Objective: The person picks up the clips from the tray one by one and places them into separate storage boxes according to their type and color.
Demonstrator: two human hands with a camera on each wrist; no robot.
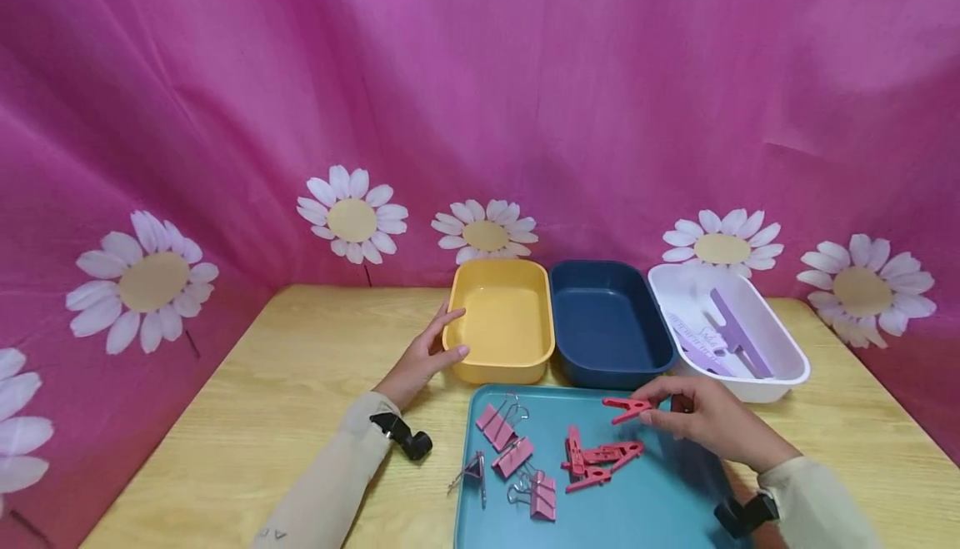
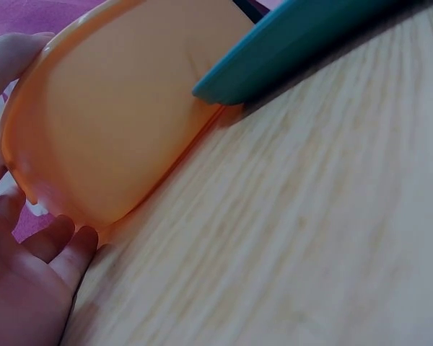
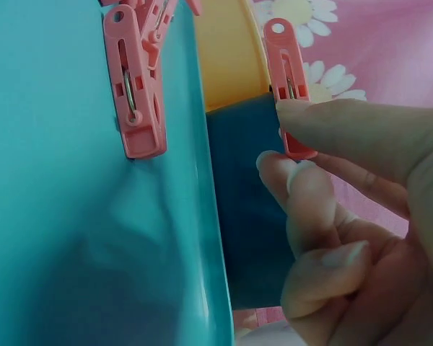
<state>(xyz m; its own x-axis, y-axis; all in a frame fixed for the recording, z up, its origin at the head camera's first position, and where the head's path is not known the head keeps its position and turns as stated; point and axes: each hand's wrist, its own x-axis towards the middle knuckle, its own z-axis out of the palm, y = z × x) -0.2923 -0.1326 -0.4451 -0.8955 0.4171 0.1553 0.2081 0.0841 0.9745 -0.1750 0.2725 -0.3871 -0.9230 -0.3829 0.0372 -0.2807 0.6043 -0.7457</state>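
In the head view my right hand (image 1: 701,416) pinches one red clothespin (image 1: 626,409) between thumb and fingertips, above the far part of the teal tray (image 1: 652,516). The right wrist view shows this clothespin (image 3: 287,65) by its tail, apart from the others. A small pile of red clothespins (image 1: 600,456) lies on the tray. Several pink binder clips (image 1: 542,496) are scattered to their left. My left hand (image 1: 423,357) holds the left side of the yellow bin (image 1: 501,374), finger and thumb at its rim; in the left wrist view, other fingers (image 2: 76,256) touch its outer wall.
A navy bin (image 1: 615,376) stands right beside the yellow one. Further right is a white bin (image 1: 787,357) holding purple flat items, one of them a ruler (image 1: 697,353). Behind the wooden table (image 1: 315,357) hangs a pink curtain (image 1: 480,99) with daisies.
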